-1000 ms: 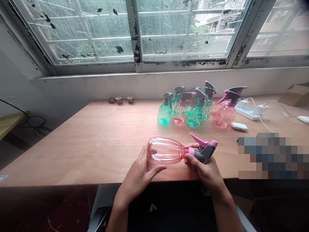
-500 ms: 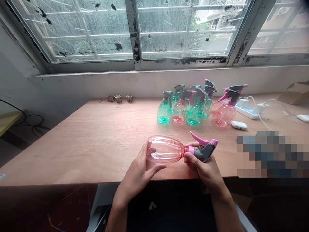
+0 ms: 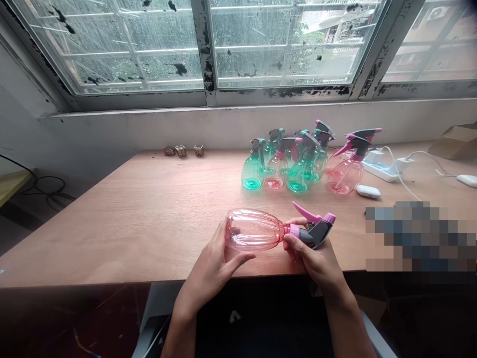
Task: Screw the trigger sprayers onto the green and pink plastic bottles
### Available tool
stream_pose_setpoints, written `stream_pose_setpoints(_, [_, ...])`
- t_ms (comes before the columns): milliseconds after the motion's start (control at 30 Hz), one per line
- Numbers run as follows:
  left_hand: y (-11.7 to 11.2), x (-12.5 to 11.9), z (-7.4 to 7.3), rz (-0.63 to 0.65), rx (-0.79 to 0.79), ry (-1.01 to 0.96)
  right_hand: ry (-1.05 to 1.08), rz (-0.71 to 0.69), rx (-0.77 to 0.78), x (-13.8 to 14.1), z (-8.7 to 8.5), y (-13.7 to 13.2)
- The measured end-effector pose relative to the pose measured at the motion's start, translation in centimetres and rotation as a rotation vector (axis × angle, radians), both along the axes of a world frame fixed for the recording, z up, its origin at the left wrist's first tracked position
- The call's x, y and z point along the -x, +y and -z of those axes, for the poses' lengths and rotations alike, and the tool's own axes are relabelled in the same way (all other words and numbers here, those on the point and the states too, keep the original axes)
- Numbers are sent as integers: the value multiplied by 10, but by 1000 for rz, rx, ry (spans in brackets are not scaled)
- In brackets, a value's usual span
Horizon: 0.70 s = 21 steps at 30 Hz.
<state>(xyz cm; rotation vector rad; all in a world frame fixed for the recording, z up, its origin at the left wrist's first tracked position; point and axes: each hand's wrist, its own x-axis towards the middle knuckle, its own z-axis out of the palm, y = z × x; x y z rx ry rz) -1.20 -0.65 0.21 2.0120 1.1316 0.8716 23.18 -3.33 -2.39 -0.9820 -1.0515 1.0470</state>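
Above the desk (image 3: 130,223)'s near edge, the pink spray bottle (image 3: 255,231) lies sideways: the left hand (image 3: 213,262) has fingers cupped round its base, the right hand (image 3: 318,262) grips its neck, presumably steadying both ends; other spray bottles (image 3: 252,172) stand far right.

Held bottle (image 3: 255,229) before standing bottles (image 3: 252,173), power strip (image 3: 380,171) right

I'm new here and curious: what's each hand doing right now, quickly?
Left hand: holding the pink spray bottle, cupped around its base.
Right hand: closed, gripping the same bottle near its pink collar.
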Motion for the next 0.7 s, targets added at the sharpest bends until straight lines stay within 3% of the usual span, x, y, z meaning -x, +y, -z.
stream_pose_setpoints(700, [1,0,2,-13,9,-40,3,-22,-1,1,0,0])
